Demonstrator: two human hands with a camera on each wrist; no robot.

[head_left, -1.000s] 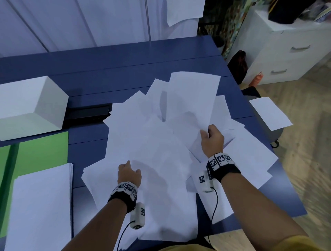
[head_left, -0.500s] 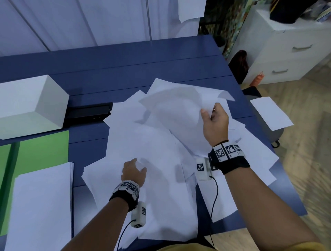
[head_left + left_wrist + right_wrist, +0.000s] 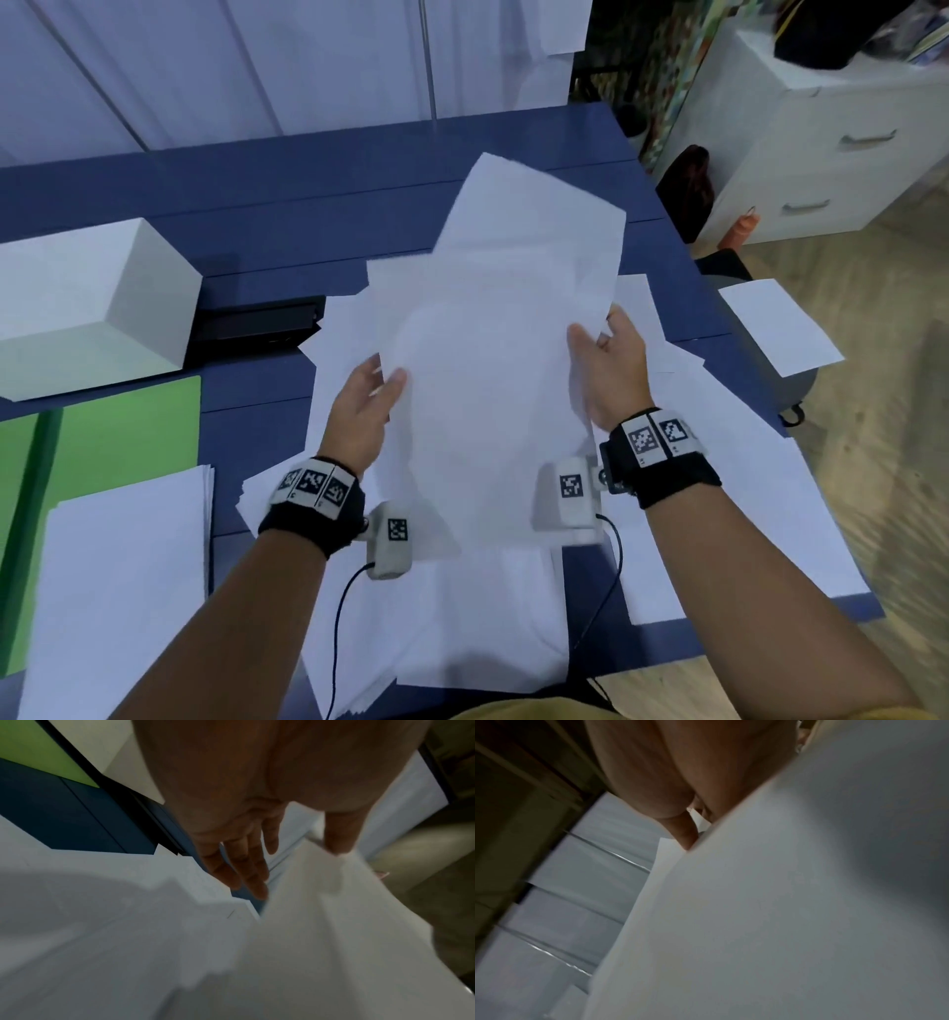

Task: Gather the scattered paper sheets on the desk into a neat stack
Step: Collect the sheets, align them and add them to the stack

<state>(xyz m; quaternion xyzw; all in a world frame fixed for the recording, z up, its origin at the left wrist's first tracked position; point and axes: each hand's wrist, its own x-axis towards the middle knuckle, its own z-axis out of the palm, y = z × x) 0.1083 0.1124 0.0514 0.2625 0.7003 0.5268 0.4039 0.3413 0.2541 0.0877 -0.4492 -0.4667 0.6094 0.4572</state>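
Progress partial: both hands hold small lifted bundle of sheets (image 3: 493, 370) above desk (image 3: 308, 169) centre, left hand (image 3: 362, 411) pinching 9 o'clock edge, right hand (image 3: 608, 370) gripping 3 o'clock edge. Loose sheets (image 3: 719, 488) beneath remain scattered toward 4 and 6 o'clock; squaring pending.

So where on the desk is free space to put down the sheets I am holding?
Bare blue desk runs along the far side, beyond the white box and the scattered sheets. A narrow strip lies between the green folder and those sheets. The middle and right are crowded with paper.
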